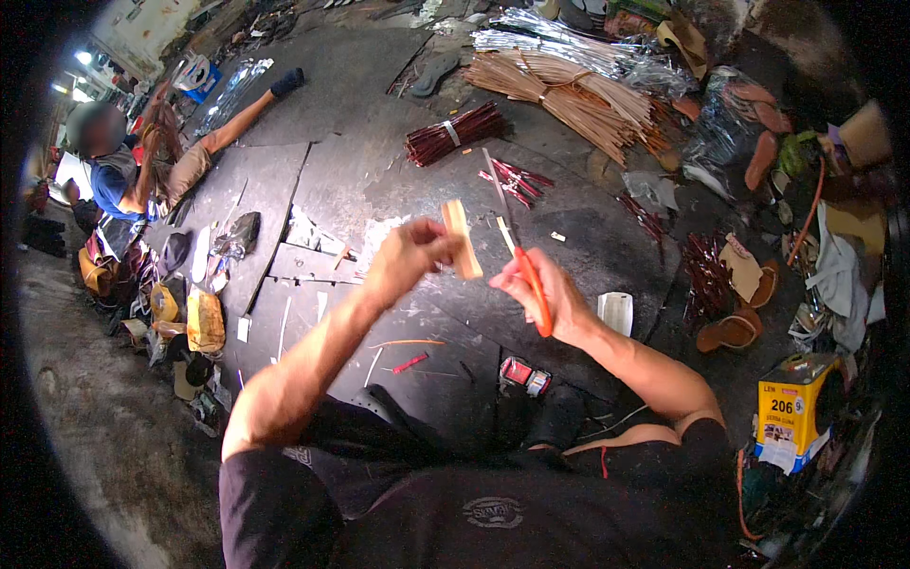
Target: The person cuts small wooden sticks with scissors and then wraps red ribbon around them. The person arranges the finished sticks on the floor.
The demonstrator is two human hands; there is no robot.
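My left hand pinches a flat tan strip between thumb and fingers, held upright above the dark work surface. In my right hand are orange-handled scissors, their long blade pointing up and away from me. The blade is beside the strip, to its right, with a gap between them. A short pale sliver shows along the blade; I cannot tell whether it is the second blade or a scrap. Beyond the blade lies a loose heap of dark red strips. A tied dark red bundle sits farther off.
Large tan bundles lie at the far right. Sandals and dark red strips are to the right, with a yellow box nearer me. A small red pack lies close. Another person sits at the far left.
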